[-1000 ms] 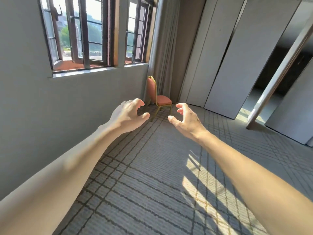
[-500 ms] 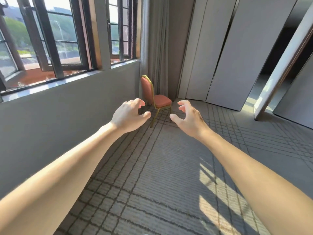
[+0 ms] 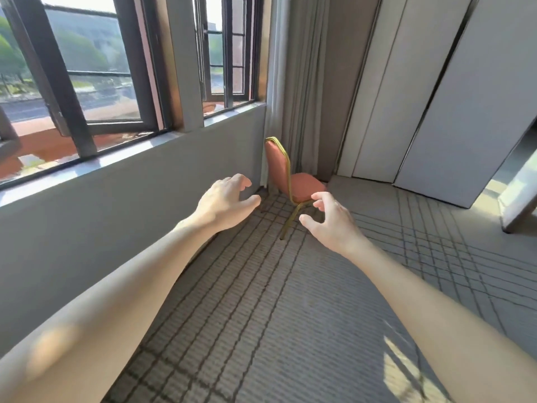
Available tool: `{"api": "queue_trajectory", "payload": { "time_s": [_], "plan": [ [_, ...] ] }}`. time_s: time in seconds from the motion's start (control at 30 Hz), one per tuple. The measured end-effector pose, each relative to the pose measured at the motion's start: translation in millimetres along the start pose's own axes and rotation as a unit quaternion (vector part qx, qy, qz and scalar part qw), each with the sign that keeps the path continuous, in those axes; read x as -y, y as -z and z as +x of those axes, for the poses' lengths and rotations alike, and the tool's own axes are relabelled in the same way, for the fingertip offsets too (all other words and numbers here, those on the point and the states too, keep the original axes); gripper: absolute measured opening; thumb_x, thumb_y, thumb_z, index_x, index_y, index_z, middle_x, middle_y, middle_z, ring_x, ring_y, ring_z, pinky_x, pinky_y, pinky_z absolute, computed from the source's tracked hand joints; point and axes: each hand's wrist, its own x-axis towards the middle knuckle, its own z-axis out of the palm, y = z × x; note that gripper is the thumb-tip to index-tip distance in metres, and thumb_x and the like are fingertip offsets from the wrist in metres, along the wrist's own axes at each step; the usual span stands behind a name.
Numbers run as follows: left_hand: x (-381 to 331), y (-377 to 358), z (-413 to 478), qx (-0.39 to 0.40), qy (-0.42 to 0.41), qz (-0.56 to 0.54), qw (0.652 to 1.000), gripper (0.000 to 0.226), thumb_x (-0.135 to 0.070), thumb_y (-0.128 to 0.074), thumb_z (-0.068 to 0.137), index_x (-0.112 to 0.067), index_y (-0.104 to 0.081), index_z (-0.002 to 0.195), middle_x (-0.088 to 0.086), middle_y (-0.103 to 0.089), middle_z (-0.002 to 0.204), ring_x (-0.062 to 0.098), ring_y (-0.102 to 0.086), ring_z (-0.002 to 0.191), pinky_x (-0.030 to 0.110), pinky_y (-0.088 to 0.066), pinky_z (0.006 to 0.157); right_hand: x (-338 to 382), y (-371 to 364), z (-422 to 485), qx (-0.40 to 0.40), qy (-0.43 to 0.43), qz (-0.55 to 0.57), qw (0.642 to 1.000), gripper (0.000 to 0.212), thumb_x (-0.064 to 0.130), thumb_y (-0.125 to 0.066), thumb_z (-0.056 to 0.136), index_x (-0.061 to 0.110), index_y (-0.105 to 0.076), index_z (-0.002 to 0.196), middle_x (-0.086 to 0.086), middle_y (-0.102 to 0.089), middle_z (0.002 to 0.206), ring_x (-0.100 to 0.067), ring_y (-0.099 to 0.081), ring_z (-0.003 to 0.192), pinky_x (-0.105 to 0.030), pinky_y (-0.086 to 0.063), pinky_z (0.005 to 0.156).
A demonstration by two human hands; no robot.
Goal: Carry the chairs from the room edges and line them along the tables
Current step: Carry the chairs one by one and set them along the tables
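A single chair (image 3: 293,181) with an orange-red padded seat and back and a gold metal frame stands in the far corner, its back toward the window wall. Both my arms reach out toward it. My left hand (image 3: 225,200) hovers left of the chair with fingers loosely curled, holding nothing. My right hand (image 3: 329,221) hovers in front of the seat's front edge and hides part of it; its fingers are spread and loosely bent, empty. Neither hand touches the chair. No table is in view.
A grey wall (image 3: 116,210) under dark-framed windows (image 3: 87,82) runs along my left. A grey curtain (image 3: 293,82) hangs behind the chair. White folding partition panels (image 3: 436,91) stand at the back right. Patterned grey carpet (image 3: 261,301) covers the floor.
The view has moved closer to the corner, so the chair looks larger and nearer. Both hands stay raised and empty, now nearer the chair.
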Motion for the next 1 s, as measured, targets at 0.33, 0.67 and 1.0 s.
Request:
{"api": "queue_trajectory", "payload": {
  "time_s": [0.33,0.67,1.0],
  "plan": [
    [117.9,-89.2,276.5,0.021,0.007,-0.044,0.999,0.044,-0.037,-0.052,0.092,-0.022,-0.052,0.133,-0.005,-0.057,0.134,0.016,-0.048,0.128,0.040,-0.043,0.103,-55.8,-80.2,281.7,0.040,0.004,-0.104,0.994,0.060,0.045,-0.060,0.091,0.022,-0.039,0.142,0.000,-0.050,0.141,-0.020,-0.050,0.127,-0.041,-0.044,0.103],
    [196.4,-134.1,524.1,0.075,0.034,-0.077,0.994,0.041,-0.035,-0.053,0.092,-0.022,-0.055,0.130,-0.006,-0.059,0.131,0.014,-0.053,0.122,0.036,-0.045,0.101,-82.9,-141.6,544.6,0.049,-0.075,-0.117,0.989,0.057,0.043,-0.058,0.090,0.023,-0.041,0.141,0.002,-0.053,0.138,-0.019,-0.052,0.123,-0.039,-0.045,0.099],
    [276.6,-209.9,773.2,0.107,0.059,-0.085,0.989,0.036,-0.041,-0.053,0.093,-0.029,-0.055,0.127,-0.009,-0.060,0.127,0.013,-0.057,0.111,0.036,-0.047,0.099,-251.7,-275.9,871.7,0.056,-0.134,-0.126,0.981,0.052,0.054,-0.062,0.083,0.035,-0.045,0.128,0.017,-0.051,0.113,-0.021,-0.058,0.104,-0.050,-0.052,0.090]
  ]
}}
